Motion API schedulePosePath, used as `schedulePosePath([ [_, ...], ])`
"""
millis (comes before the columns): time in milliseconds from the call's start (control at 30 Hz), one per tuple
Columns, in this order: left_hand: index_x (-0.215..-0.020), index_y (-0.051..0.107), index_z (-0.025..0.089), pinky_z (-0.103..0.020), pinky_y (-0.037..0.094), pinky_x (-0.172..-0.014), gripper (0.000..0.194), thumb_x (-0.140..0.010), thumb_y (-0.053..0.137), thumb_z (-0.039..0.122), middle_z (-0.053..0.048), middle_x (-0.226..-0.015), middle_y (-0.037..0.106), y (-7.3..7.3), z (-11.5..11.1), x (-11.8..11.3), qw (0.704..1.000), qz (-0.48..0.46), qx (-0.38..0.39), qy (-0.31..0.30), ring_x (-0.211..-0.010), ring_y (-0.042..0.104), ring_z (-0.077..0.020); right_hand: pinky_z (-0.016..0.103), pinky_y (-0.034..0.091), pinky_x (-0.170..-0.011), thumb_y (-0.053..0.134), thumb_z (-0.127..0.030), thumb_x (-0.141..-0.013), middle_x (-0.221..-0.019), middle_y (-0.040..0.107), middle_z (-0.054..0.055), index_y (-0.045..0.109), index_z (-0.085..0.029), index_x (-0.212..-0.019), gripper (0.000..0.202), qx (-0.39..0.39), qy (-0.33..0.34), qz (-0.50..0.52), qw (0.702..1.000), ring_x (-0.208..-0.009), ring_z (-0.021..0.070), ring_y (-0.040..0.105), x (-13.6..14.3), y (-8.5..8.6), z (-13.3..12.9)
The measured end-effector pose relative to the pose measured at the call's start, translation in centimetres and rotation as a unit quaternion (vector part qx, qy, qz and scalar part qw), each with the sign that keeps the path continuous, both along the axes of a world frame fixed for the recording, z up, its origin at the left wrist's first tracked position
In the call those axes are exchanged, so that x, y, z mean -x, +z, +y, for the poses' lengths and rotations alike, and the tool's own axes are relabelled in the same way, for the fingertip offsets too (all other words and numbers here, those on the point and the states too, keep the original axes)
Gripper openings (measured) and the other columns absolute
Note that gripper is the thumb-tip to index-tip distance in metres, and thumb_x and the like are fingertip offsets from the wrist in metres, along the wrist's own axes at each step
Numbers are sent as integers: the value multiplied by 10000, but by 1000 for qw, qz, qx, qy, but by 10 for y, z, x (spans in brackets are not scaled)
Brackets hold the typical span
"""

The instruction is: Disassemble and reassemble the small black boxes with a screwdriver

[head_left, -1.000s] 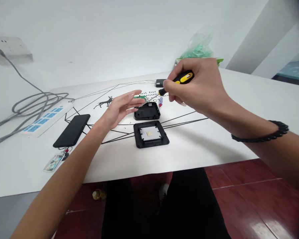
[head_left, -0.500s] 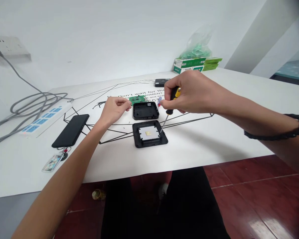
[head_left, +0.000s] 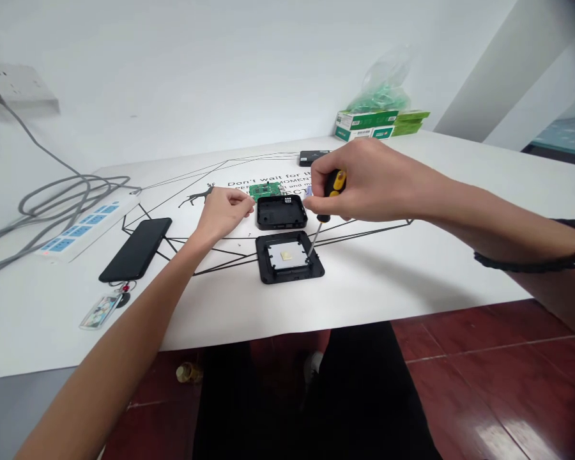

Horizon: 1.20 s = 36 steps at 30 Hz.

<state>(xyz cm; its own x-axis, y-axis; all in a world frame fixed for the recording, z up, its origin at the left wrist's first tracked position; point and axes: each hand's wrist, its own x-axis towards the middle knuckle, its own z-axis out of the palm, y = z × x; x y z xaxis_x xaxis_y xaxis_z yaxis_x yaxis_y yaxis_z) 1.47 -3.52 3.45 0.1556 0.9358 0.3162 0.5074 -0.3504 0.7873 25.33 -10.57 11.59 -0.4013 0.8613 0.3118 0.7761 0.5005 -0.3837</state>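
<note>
My right hand [head_left: 359,179] is closed round the black and yellow handle of a screwdriver [head_left: 336,186]. The screwdriver slants down to the left, its tip at the right side of a metal plate [head_left: 294,254] with a yellowish pad. That plate sits in a square black casing half [head_left: 268,273] lying on the table. Behind it lies a black open casing shell [head_left: 280,214], and past that a green circuit board [head_left: 264,190]. Left of the shell, my left hand [head_left: 225,209] hovers with thumb and fingers pinched together; whatever they hold is too small to make out.
A black phone [head_left: 137,249] with a keychain [head_left: 100,311] lies at the left, near a white power strip [head_left: 84,229] and coiled grey cable [head_left: 52,191]. Green and white boxes [head_left: 367,119] and another black box [head_left: 311,157] stand behind. Tiny screws [head_left: 240,245] lie left of the casing.
The view has shifted slightly. My right hand keeps the screwdriver at the same spot, its grip a little changed. The left hand stays pinched beside the shell.
</note>
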Motion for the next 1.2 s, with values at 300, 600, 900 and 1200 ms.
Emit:
schedulePosePath([
  [300, -699, 778, 197, -318, 460, -689, 169, -785, 653, 270, -57, -708, 742, 7, 0, 7, 995, 86, -40, 13, -708, 664, -221, 322, 323, -545, 741, -302, -772, -562, 590, -10, 720, -240, -740, 73, 9, 66, -58, 996, -551, 157, 516, -4, 10, -10],
  [600, -778, 826, 242, -297, 477, -675, 121, -772, 726, 308, -50, -794, 776, 12, 4, 28, 980, 151, -19, -128, -727, 669, -220, 333, 301, -566, 751, -259, -751, -570, 572, -32, 696, -261, -803, 75, 19, 94, -78, 992, -537, 152, 470, -1, 12, -4],
  [900, -935, 805, 216, -268, 482, -642, 285, -726, 613, 189, -19, -816, 766, 18, 5, 38, 937, 297, 49, -177, -737, 684, -195, 320, 301, -584, 698, -308, -806, -588, 555, -19, 689, -220, -821, 90, 3, 144, -112, 983, -574, 149, 482, 5, 13, 0],
  [1200, -981, 782, 214, -353, 545, -850, 242, -882, 564, 247, -44, -1024, 791, -3, 8, 23, 956, 249, -82, -129, -923, 709, -226, 321, 319, -627, 645, -297, -836, -635, 576, -7, 682, -210, -924, 129, -23, 129, -160, 978, -622, 168, 502, 12, 16, -1],
])
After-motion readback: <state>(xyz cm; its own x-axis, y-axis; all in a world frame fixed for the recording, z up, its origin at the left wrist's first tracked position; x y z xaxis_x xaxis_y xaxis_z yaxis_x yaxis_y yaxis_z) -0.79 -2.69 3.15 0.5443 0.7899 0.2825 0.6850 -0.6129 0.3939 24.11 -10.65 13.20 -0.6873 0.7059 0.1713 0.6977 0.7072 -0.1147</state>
